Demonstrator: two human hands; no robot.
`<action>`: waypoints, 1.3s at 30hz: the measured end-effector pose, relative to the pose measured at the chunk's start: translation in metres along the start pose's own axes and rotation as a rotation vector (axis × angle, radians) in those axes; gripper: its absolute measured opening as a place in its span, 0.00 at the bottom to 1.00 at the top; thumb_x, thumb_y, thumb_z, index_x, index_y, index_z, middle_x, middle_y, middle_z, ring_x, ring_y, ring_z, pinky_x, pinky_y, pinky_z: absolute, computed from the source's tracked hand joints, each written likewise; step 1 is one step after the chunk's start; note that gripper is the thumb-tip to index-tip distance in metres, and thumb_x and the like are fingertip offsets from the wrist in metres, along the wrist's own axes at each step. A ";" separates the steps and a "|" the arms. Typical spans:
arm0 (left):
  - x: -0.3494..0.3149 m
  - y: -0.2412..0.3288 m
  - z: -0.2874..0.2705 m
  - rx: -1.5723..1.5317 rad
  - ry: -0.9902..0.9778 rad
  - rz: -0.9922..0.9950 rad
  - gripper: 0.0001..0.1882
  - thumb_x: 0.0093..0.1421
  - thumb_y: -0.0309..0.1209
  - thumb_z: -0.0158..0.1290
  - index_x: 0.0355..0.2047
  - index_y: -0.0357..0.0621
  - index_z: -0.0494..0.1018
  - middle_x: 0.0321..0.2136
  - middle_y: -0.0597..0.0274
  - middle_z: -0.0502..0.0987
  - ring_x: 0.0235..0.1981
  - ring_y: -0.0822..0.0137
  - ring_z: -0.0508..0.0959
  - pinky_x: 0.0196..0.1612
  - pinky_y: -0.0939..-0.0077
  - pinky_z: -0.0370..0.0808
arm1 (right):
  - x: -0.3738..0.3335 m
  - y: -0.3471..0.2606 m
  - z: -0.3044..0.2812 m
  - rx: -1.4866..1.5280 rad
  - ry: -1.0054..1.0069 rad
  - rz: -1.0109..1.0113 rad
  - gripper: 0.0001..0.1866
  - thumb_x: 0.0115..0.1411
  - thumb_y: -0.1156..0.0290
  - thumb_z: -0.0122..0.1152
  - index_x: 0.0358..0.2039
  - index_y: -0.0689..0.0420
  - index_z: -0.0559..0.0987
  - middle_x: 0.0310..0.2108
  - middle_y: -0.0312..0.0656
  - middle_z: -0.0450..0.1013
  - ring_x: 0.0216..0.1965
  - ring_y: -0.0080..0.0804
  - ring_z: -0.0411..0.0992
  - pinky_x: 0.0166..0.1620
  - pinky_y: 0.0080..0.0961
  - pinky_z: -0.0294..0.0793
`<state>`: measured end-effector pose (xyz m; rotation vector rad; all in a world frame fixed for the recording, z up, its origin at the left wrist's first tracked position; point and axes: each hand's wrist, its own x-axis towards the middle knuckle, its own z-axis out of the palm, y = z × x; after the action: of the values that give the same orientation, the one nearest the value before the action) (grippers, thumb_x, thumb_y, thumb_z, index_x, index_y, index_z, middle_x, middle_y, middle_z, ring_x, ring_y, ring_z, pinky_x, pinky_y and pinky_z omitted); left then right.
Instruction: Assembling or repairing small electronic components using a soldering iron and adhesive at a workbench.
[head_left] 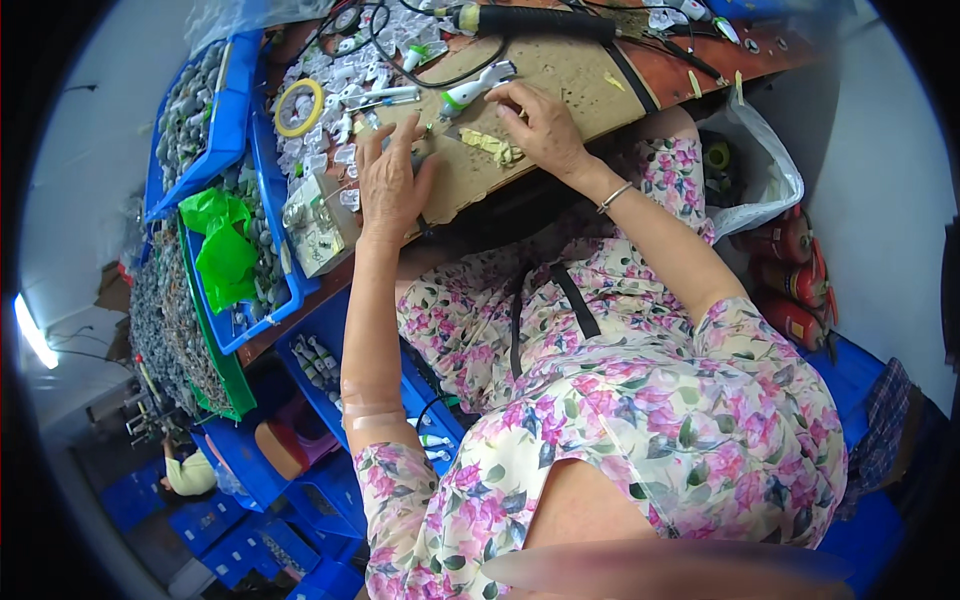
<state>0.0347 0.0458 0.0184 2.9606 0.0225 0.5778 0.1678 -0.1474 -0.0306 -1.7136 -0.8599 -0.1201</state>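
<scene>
My left hand (393, 190) reaches over the left edge of a cardboard sheet (570, 80), its fingers spread and bent downward. A small grey-blue part (420, 157) shows beside its fingers and thumb; whether they touch is unclear. My right hand (548, 128) is over the cardboard, thumb and forefinger apart. Its forefinger lies close to a white handheld device (468, 92) with a green band, which rests at a slant between my hands. Crumpled pale yellow strips (490, 146) lie just below the device.
Clear plastic pieces and a yellow tape roll (299, 108) crowd the bench's left side. Blue bins (268, 320) of grey parts stand further left, one with a green bag (220, 245). A black cylindrical tool (545, 22) lies at the back. Fire extinguishers (795, 275) stand right.
</scene>
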 end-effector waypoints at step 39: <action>-0.004 -0.002 0.020 -0.116 0.120 -0.025 0.28 0.54 0.22 0.59 0.57 0.43 0.67 0.43 0.60 0.81 0.50 0.51 0.74 0.54 0.58 0.70 | -0.008 -0.006 0.010 -0.416 -0.150 -0.204 0.12 0.56 0.60 0.64 0.34 0.54 0.78 0.36 0.38 0.71 0.45 0.36 0.71 0.50 0.34 0.69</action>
<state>0.0390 0.0453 -0.0017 2.8063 0.0364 0.7264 0.1549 -0.1423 -0.0332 -2.0345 -1.1830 -0.3293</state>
